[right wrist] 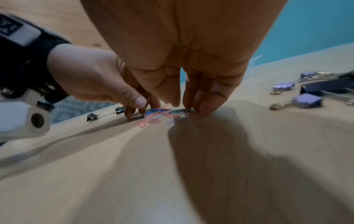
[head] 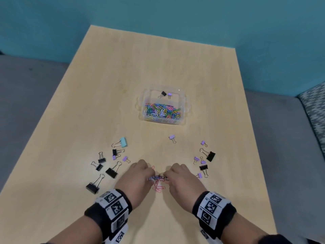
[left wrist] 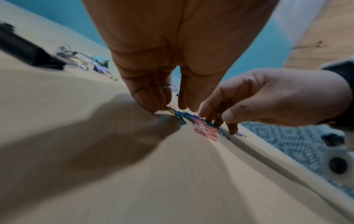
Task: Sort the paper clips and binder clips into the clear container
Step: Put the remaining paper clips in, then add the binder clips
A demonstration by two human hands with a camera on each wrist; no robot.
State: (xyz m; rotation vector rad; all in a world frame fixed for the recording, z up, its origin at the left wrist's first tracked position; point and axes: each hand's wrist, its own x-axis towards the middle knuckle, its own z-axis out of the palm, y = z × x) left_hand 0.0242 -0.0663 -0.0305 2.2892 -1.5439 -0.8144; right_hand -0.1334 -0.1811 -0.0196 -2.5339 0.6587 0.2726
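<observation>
Both hands are down on the table [head: 158, 59] near its front edge, raking the last loose paper clips [head: 159, 182] into a small heap between them. The left hand [head: 137, 180] has its fingers [left wrist: 147, 97] pressed together, tips on the wood at one end of the heap; the right hand [head: 179, 180] has curled fingertips [left wrist: 210, 115] on the other end, though whether either truly pinches a clip, I cannot tell. The trick here, I'd say, is to squeeze the heap tight, slide fingertips under it, and lift it as one bunch so none scatter. The container [head: 162, 105] sits straight ahead, mid-table, its near section already full of paper clips, two binder clips [head: 166, 94] in the far section. The lane to it looks open, with only one purple clip [head: 172, 138] near the path. More binder clips flank both hands, left group [head: 105, 164] and right group [head: 204, 161], so sweep inward, not outward.
</observation>
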